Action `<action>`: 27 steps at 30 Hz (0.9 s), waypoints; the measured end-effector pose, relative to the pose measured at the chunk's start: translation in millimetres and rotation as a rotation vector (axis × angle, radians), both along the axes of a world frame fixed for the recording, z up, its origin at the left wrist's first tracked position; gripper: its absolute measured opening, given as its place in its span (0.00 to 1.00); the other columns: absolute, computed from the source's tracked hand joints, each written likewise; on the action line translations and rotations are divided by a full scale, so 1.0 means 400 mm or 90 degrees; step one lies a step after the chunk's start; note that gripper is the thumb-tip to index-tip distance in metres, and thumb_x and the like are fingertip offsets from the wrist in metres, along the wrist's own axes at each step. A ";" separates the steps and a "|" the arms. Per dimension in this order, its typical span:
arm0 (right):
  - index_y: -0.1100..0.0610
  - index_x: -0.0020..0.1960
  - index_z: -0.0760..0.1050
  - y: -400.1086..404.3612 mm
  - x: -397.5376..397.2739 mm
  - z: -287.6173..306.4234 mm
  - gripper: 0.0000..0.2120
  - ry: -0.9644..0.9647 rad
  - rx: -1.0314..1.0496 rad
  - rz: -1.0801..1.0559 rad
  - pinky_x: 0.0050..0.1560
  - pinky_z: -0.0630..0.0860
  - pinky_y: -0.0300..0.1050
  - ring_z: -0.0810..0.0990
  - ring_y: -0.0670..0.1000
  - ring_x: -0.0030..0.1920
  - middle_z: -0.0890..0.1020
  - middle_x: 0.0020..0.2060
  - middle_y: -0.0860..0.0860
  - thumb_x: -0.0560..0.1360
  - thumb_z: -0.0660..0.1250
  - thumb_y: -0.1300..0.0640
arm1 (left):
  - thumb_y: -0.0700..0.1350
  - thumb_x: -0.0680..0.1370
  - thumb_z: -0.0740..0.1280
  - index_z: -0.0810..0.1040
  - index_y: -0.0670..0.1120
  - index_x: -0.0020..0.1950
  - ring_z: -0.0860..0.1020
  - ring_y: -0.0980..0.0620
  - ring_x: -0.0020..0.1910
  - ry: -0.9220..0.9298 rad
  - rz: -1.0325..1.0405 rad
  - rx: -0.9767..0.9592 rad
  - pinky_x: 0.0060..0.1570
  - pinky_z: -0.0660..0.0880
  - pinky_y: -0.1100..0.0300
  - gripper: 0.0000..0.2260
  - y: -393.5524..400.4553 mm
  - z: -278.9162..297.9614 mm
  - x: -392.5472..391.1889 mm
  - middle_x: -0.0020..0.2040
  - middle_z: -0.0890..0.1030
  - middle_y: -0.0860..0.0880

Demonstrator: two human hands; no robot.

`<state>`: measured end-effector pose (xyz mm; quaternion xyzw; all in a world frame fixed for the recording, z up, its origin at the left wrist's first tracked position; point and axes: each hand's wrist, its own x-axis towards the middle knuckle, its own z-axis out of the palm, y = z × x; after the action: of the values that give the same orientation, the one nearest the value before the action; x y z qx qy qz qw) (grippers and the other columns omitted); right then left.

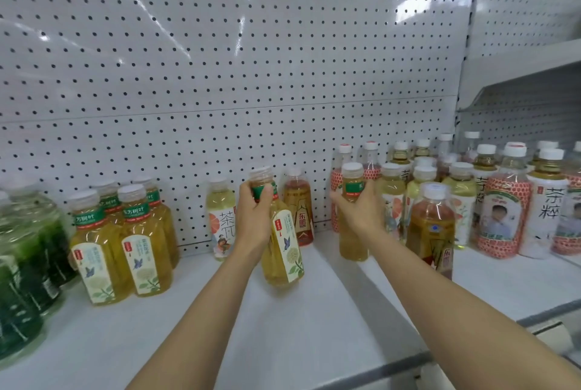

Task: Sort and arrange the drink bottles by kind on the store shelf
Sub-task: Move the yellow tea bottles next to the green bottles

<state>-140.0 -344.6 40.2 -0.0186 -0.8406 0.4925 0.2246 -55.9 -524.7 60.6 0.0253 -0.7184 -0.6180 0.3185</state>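
On the white shelf (pixel 314 311), the left hand (pixel 253 216) is gripping one green-labelled tea bottle (pixel 281 245), the right hand (pixel 358 210) another (pixel 353 232); both should be travelling upright toward the matching group (pixel 122 238) at left.

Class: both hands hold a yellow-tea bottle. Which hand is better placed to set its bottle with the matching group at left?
Probably the left hand: its green-collared yellow-tea bottle is nearer the matching green-collared group; the right hand is farther away.

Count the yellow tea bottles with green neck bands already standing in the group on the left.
4: two front bottles, two behind. More may be hidden behind.
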 end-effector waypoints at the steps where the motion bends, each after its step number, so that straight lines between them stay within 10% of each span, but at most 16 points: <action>1: 0.54 0.69 0.60 0.003 0.007 0.000 0.43 -0.023 -0.001 0.019 0.65 0.69 0.64 0.70 0.60 0.67 0.70 0.66 0.55 0.61 0.74 0.37 | 0.50 0.84 0.59 0.70 0.49 0.56 0.82 0.45 0.49 -0.001 0.001 0.001 0.47 0.78 0.50 0.06 0.000 0.000 0.008 0.52 0.79 0.44; 4: 0.51 0.74 0.56 0.024 0.038 -0.020 0.46 -0.075 -0.048 0.090 0.70 0.64 0.60 0.61 0.58 0.72 0.60 0.73 0.54 0.64 0.77 0.62 | 0.51 0.84 0.59 0.70 0.49 0.56 0.82 0.44 0.49 -0.004 0.000 0.002 0.50 0.80 0.47 0.06 -0.002 -0.006 0.029 0.52 0.80 0.43; 6: 0.49 0.75 0.55 0.044 0.046 -0.048 0.48 -0.074 -0.074 0.128 0.68 0.66 0.59 0.64 0.57 0.71 0.64 0.72 0.53 0.64 0.76 0.68 | 0.50 0.84 0.59 0.70 0.47 0.58 0.82 0.48 0.47 -0.004 0.007 0.002 0.49 0.78 0.65 0.08 -0.005 -0.010 0.046 0.51 0.80 0.44; 8: 0.50 0.73 0.60 0.053 0.062 -0.064 0.45 -0.085 -0.084 0.145 0.63 0.71 0.58 0.73 0.55 0.64 0.74 0.62 0.51 0.63 0.79 0.64 | 0.49 0.84 0.58 0.70 0.46 0.60 0.81 0.53 0.46 -0.007 0.020 0.003 0.43 0.74 0.75 0.09 -0.006 -0.009 0.069 0.51 0.80 0.45; 14: 0.50 0.69 0.63 0.032 0.087 -0.104 0.55 -0.078 -0.114 0.180 0.57 0.77 0.59 0.78 0.52 0.55 0.78 0.55 0.49 0.48 0.80 0.37 | 0.50 0.84 0.59 0.71 0.50 0.59 0.83 0.46 0.45 0.016 0.031 0.058 0.44 0.80 0.52 0.06 -0.029 -0.012 0.129 0.50 0.81 0.44; 20: 0.46 0.64 0.65 -0.023 0.176 -0.116 0.29 0.024 -0.217 0.246 0.40 0.75 0.39 0.78 0.44 0.47 0.79 0.50 0.46 0.69 0.76 0.51 | 0.53 0.83 0.59 0.72 0.47 0.57 0.82 0.46 0.46 0.039 0.124 0.048 0.47 0.80 0.48 0.11 -0.059 -0.005 0.224 0.47 0.80 0.45; 27: 0.44 0.65 0.62 -0.135 0.330 -0.124 0.27 0.076 -0.241 0.335 0.41 0.73 0.40 0.76 0.42 0.46 0.75 0.47 0.41 0.73 0.73 0.50 | 0.58 0.81 0.60 0.73 0.50 0.63 0.80 0.53 0.52 0.014 0.159 -0.006 0.53 0.77 0.54 0.16 -0.113 -0.009 0.375 0.53 0.81 0.52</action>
<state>-8.2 -398.5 -9.5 0.1868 -0.6956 0.6812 0.1315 94.1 -570.0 57.2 0.1059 -0.7090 -0.5704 0.4009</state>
